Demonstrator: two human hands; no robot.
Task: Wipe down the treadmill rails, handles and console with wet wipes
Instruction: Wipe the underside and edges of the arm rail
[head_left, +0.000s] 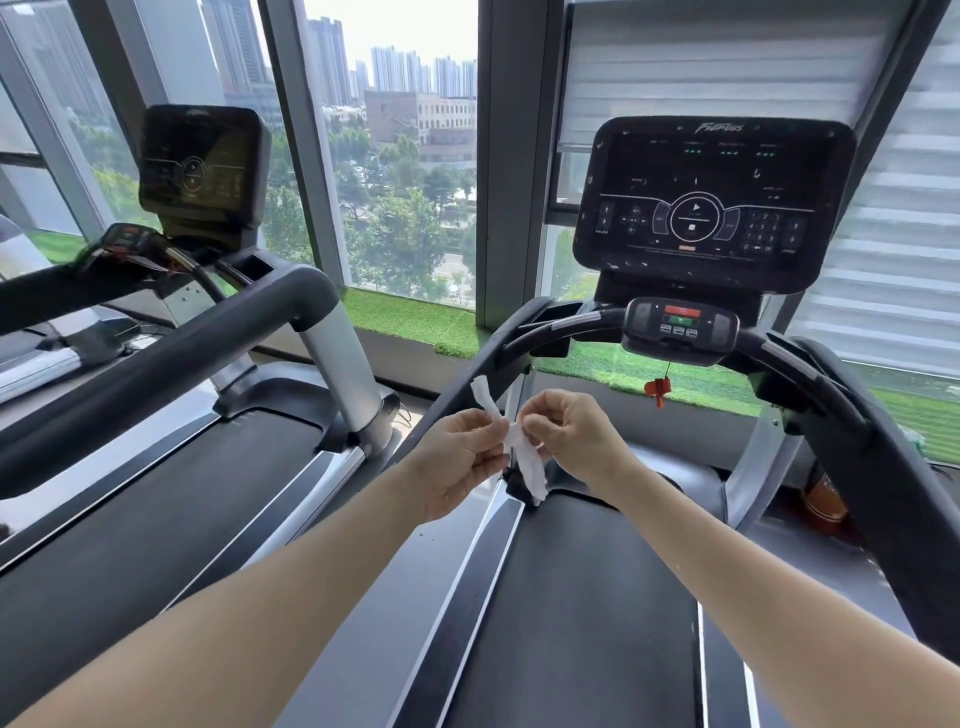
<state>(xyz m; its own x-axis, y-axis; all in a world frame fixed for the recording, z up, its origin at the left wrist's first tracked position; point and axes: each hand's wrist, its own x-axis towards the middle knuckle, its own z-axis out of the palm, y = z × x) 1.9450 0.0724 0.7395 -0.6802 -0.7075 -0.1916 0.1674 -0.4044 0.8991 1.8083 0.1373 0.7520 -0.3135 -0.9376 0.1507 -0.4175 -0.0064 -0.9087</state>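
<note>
You stand on a treadmill, hands raised between its rails.
Your left hand (457, 457) and right hand (576, 441) meet on a wet wipe (519, 447) above the belt (571, 597). The console (714, 195) rises ahead, the left rail (467, 374) and right rail (857, 441) flank you, and a second treadmill (156, 441) lies left.

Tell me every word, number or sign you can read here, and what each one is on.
Script brand name on the top edge of the console: too blurred to read for sure.
Keypad digits and small labels on the console screen: too small to read.
Play and stop symbols in the console's centre ring: recognisable signs, no words.
Red and green buttons on the control pod: lettering too small.
Neighbouring treadmill's screen: nothing legible.
</note>
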